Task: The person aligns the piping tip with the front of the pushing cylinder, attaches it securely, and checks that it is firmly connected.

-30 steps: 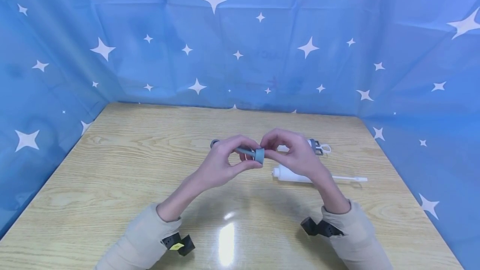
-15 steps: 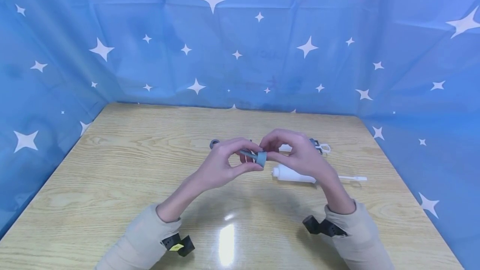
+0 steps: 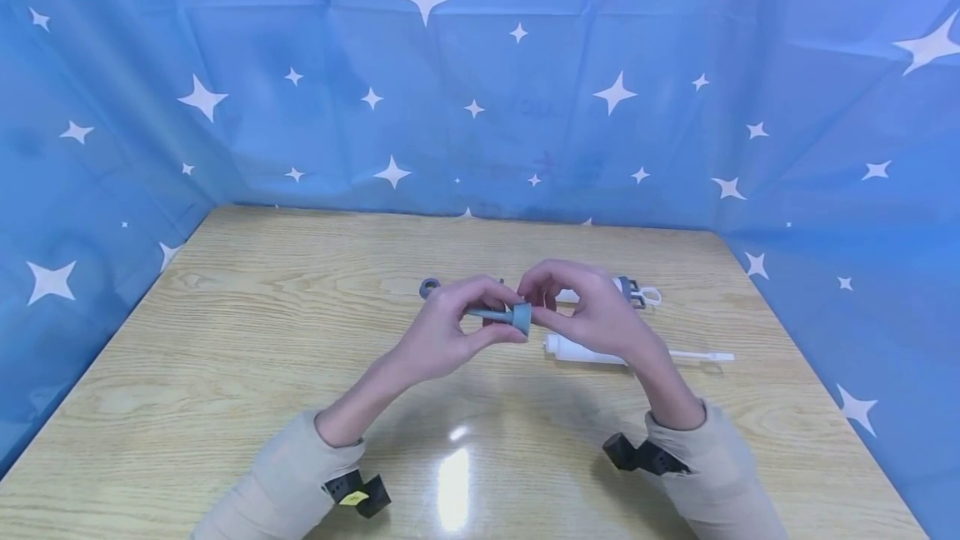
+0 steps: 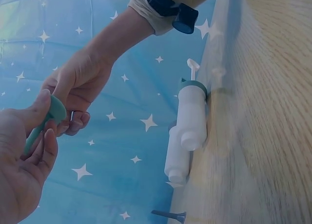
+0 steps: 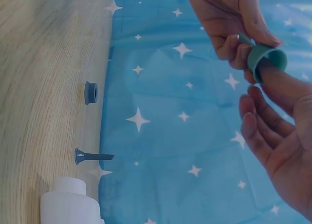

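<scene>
Between the thumb and fingers of my left hand is a teal nozzle cap, with a wide cup and a thin stem. The cup faces my right hand. In the right wrist view, a digit of the right hand reaches into the mouth of the cup, while its other fingers hang loosely curled below. The left hand steadies the stem side there. Seen from the left wrist, both hands meet at the cap; part of it is hidden by fingers.
Two white bottles lie on the wooden table: the nearer bottle with a white stick, the farther bottle with a grey top. A grey ring and a small grey funnel-shaped piece stand left of them.
The nozzle cap tilted and shifted slightly right, then levelled again in the left hand. The right hand moved a little right and partly back, staying at the cup.
</scene>
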Demonstrator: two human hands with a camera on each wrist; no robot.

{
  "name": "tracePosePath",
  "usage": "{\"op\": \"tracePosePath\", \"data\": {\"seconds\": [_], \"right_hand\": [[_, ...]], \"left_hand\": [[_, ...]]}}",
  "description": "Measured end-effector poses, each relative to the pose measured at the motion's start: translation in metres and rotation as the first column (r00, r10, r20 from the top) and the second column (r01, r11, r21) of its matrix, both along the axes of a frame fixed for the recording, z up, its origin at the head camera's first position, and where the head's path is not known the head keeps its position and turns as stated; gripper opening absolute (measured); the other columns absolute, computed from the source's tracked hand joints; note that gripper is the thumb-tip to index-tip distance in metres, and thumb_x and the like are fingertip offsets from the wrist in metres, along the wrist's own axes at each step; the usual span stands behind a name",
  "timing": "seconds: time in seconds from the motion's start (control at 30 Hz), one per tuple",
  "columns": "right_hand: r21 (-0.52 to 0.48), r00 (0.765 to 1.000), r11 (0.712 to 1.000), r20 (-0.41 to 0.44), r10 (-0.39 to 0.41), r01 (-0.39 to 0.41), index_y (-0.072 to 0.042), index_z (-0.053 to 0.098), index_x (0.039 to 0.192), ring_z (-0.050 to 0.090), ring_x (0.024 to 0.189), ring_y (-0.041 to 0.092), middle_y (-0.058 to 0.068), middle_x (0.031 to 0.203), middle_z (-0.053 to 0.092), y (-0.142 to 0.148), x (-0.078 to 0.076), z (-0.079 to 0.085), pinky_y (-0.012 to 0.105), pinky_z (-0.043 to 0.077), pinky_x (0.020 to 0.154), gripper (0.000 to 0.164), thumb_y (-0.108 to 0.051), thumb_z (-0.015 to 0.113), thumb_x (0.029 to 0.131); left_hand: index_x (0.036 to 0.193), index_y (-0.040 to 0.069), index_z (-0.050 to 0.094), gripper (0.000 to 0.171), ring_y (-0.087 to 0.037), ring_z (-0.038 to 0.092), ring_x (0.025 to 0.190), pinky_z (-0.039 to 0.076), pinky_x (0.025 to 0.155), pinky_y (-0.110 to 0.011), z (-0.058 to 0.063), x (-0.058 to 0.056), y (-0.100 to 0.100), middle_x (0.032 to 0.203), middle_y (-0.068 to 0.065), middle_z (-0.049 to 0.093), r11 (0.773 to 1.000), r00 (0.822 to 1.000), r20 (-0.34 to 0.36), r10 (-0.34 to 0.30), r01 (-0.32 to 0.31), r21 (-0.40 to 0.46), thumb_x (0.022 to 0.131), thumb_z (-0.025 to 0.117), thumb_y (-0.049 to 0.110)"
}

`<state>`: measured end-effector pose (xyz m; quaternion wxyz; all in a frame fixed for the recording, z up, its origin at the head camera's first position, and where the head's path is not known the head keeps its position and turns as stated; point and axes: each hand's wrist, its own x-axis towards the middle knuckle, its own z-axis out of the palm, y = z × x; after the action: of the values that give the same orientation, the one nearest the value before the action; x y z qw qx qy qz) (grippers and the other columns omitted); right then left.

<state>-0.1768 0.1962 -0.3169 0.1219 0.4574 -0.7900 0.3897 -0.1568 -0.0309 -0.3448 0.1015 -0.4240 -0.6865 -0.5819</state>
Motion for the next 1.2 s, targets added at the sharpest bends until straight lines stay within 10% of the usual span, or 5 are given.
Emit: {"op": "tracePosePath", "data": {"seconds": [0.77,1.2], "right_hand": [[0.035,0.998,0.998,0.025,-0.051,0.051,-0.011,0.069,0.111,0.061,0.075,0.009,-0.007,0.091,0.068,0.013,-0.002,0.006,0.023,0.051,0.067,0.032,0.005,0.078,0.084],[0.352,0.942,0.933,0.285,-0.178,0.070,-0.012,0.066,0.119,0.064,0.091,0.012,-0.005,0.104,0.068,0.045,-0.028,-0.009,0.031,0.057,0.079,0.030,-0.019,0.077,0.092]], "left_hand": [[0.108,0.001,0.069,0.030,-0.014,0.069,0.083,0.060,0.079,-0.033,0.000,-0.003,-0.003,0.095,-0.006,0.073,0.999,0.998,0.054,0.015,-0.017,0.050,0.082,0.082,-0.003],[0.106,0.002,0.069,0.029,-0.015,0.068,0.081,0.060,0.077,-0.033,0.000,-0.005,-0.004,0.093,-0.005,0.072,0.998,0.997,0.071,0.038,-0.041,0.045,0.081,0.083,-0.002]]}}
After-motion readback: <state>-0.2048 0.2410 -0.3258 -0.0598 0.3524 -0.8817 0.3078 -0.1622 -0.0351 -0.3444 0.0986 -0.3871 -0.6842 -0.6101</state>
